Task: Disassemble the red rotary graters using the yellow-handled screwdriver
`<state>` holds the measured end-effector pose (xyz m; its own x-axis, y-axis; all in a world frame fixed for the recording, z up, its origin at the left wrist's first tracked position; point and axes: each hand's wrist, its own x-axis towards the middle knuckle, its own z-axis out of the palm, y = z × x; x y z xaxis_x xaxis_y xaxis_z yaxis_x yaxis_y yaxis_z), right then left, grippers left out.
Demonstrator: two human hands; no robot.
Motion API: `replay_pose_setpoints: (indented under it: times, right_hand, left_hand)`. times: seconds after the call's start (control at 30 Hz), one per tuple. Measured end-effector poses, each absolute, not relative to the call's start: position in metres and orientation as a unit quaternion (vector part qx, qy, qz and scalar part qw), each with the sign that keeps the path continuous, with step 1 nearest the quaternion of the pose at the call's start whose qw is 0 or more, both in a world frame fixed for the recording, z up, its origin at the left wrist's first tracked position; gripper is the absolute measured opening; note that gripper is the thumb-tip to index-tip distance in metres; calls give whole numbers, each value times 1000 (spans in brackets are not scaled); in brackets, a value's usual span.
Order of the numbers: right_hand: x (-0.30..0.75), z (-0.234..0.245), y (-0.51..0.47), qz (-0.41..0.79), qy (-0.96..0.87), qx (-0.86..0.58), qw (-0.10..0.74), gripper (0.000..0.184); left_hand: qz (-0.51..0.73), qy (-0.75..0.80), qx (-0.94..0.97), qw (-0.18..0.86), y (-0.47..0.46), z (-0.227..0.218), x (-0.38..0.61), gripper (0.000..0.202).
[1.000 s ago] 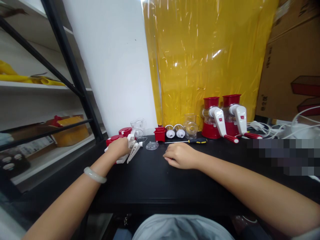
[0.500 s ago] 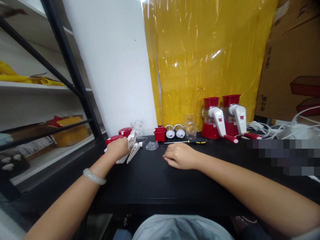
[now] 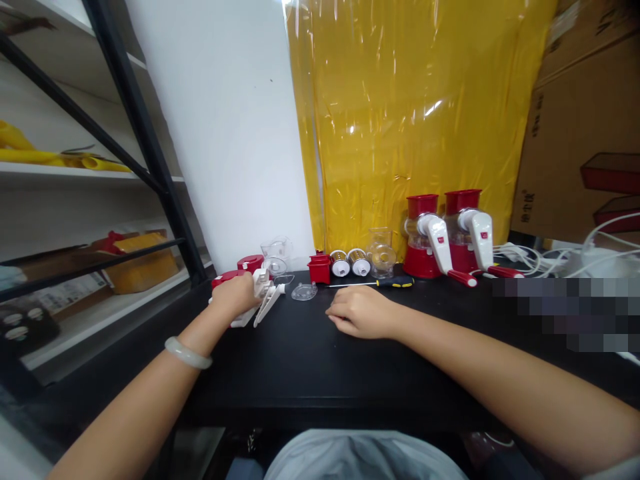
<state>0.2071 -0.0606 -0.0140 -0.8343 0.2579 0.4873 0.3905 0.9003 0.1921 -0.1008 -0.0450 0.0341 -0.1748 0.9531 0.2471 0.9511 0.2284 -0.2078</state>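
Observation:
My left hand (image 3: 236,297) is closed around a white plastic part (image 3: 261,283) at the left of the table; its exact shape is partly hidden by the fingers. Right beside it lies a loose white crank arm (image 3: 269,306), and red round bases (image 3: 250,263) stand just behind. My right hand (image 3: 363,312) rests on the black tabletop, fingers curled in, with nothing seen in them. Just beyond its knuckles lies a screwdriver (image 3: 395,283) with a black and yellow handle. A clear plastic cover (image 3: 304,291) lies between my hands.
Along the back stand a red hopper (image 3: 319,269), two grater drums (image 3: 349,264), clear housings (image 3: 381,257) and two assembled red and white rotary graters (image 3: 423,240). White cables (image 3: 540,260) and a cardboard box (image 3: 565,167) are at right. A black-framed shelf (image 3: 165,193) rises at left.
Almost nothing differs. My left hand and the white part in it have shifted very slightly; my right hand stays where it was.

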Motion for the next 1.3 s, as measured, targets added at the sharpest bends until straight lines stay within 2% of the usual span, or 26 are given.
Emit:
replay_pose_setpoints:
  times: [0.13, 0.93, 1.3]
  right_hand:
    - [207, -14, -61, -144, -947, -170, 230, 26]
    - [207, -15, -60, -139, -947, -175, 229, 26]
    - [207, -15, -60, -146, -946, -177, 229, 25]
  left_hand:
    - [13, -754, -637, 158, -46, 37, -101, 46]
    - [12, -753, -638, 160, -40, 35, -110, 44]
    - [-54, -749, -646, 140, -45, 44, -112, 59]
